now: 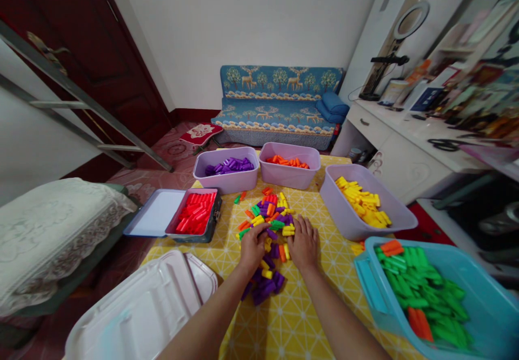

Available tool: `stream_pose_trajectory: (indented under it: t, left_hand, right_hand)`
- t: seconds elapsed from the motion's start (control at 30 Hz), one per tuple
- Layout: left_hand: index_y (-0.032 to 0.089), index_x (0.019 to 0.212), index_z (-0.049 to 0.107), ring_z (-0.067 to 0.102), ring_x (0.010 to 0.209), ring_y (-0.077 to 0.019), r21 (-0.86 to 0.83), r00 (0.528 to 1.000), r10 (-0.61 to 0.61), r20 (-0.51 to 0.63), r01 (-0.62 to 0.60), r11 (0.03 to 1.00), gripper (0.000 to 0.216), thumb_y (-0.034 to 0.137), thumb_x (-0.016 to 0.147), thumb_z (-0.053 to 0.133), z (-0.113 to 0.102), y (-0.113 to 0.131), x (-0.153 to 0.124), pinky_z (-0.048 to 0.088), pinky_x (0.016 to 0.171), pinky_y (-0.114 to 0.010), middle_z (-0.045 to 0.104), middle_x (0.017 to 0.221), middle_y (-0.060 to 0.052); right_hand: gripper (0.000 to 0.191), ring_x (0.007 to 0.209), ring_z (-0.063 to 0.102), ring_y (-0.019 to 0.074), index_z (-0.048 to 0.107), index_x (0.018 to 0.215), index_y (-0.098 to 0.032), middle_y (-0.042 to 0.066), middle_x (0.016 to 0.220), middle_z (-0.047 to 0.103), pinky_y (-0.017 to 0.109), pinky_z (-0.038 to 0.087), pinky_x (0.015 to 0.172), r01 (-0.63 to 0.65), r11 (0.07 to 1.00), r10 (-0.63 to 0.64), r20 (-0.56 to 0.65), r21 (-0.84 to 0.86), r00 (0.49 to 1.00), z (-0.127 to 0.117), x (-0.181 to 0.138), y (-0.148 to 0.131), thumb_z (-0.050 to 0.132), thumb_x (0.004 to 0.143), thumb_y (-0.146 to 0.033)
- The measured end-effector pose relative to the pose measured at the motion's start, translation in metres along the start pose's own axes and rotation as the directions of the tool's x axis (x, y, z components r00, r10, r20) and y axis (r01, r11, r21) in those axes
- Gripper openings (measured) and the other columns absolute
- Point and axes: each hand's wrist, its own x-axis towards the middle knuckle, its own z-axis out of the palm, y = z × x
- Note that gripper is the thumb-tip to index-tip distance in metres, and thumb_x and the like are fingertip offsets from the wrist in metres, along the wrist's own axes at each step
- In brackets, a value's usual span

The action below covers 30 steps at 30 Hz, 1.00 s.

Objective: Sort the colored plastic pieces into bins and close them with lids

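Plastic pieces (271,208) in yellow, purple, orange, red and green lie in a loose pile on the table (284,327), which has a patterned yellow cover. The pile stretches lengthwise toward the person, but its pieces point many ways: a green piece (277,224) lies crosswise near the middle, while an orange piece (282,253) on the near part points away from the person.

At the pile's left side, the left hand (254,245) reaches in with fingers half curled, touching pieces; whether it grips one cannot be told. Along the pile's right edge, the right hand (303,241) rests palm down, fingers loosely extended, thumb side beside yellow pieces, with nothing visible in its grasp.

Beyond the pile stand a tub of purple (226,185) and a tub of orange (290,177); right of it, a tub of yellow (335,208) and a teal tub (370,290); left of it, an open tin (188,238) of red.
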Motion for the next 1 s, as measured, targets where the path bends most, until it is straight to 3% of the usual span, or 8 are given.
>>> stream_pose_trajectory:
  t: [0.67, 1.0]
  left_hand:
    - [0.021, 0.100, 0.075, 0.072, 0.095, -0.0240, -0.033, 0.993, -0.056, -0.101, 0.053, 0.998, 0.023, 0.026, 0.085, 0.058, -0.0025, 0.0036, 0.0010, 0.055, 0.089, -0.040, 0.078, 0.099, -0.006]
    - [0.022, 0.102, 0.074, 0.072, 0.097, -0.0232, -0.020, 0.995, -0.054, -0.078, 0.053, 0.998, 0.023, 0.025, 0.086, 0.058, -0.0028, 0.0025, -0.0011, 0.055, 0.093, -0.041, 0.078, 0.101, -0.005]
  right_hand:
    - [0.053, 0.146, 0.031, 0.0280, 0.051, 0.142, -0.013, 0.010, 0.156, 0.043, 0.048, 0.018, 0.119, -0.013, 1.000, 0.012, 0.020, 0.016, 1.000, -0.0041, 0.0004, -0.0016, 0.045, 0.090, -0.024]
    - [0.054, 0.146, 0.030, 0.0284, 0.051, 0.141, -0.013, 0.011, 0.156, 0.043, 0.048, 0.017, 0.118, -0.010, 1.000, 0.010, 0.009, 0.029, 1.000, -0.0012, 0.0003, -0.0011, 0.045, 0.089, -0.024]
